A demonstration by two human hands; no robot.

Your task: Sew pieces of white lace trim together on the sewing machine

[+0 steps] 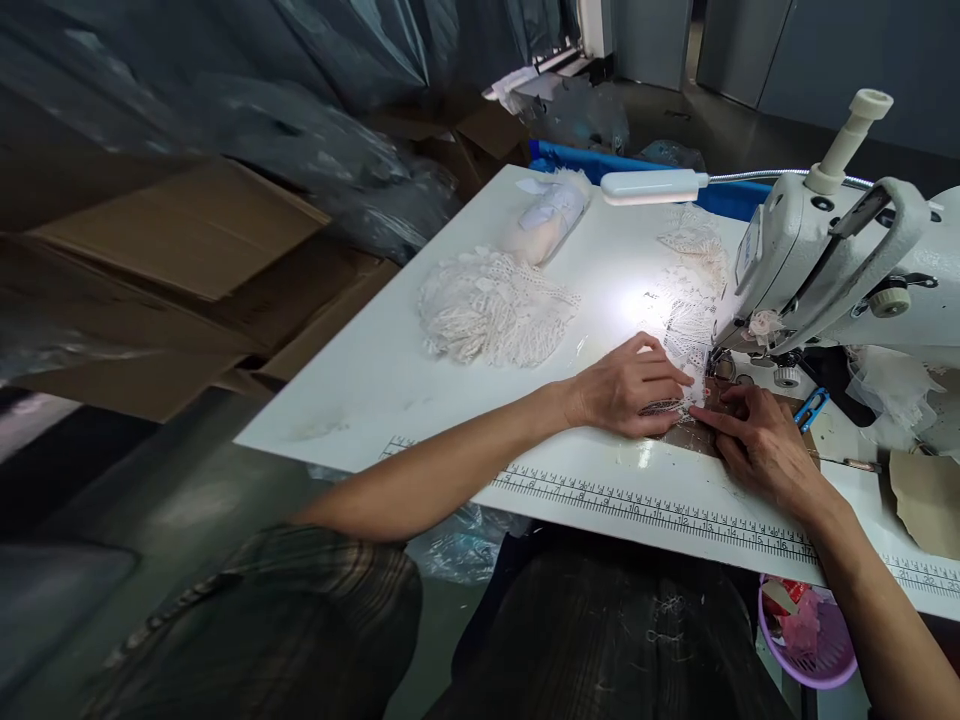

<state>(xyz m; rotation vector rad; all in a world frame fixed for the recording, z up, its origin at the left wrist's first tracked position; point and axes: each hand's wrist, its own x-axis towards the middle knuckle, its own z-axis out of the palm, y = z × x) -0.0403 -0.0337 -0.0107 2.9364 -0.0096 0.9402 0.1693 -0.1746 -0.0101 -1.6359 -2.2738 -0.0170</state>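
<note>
A strip of white lace [691, 325] runs along the table to the needle area of a white sewing machine [784, 250]. My left hand [630, 388] lies over the lace just left of the presser foot, its fingers bent and closed on the fabric. From the other side, my right hand [772, 445] has its fingertips on the near edge of the lace, close to the left fingertips. The fingers of this hand are drawn together, and part of the lace is hidden beneath both hands. Blue thread snips [811, 409] lie beyond my right hand.
A heap of white lace [495, 308] and a wrapped pale roll [550, 215] rest on the white table [360, 390]. A lamp [652, 187] shines over it. Cardboard boxes [184, 225] stand at left; a purple basket [817, 650] holds scraps below the printed ruler edge.
</note>
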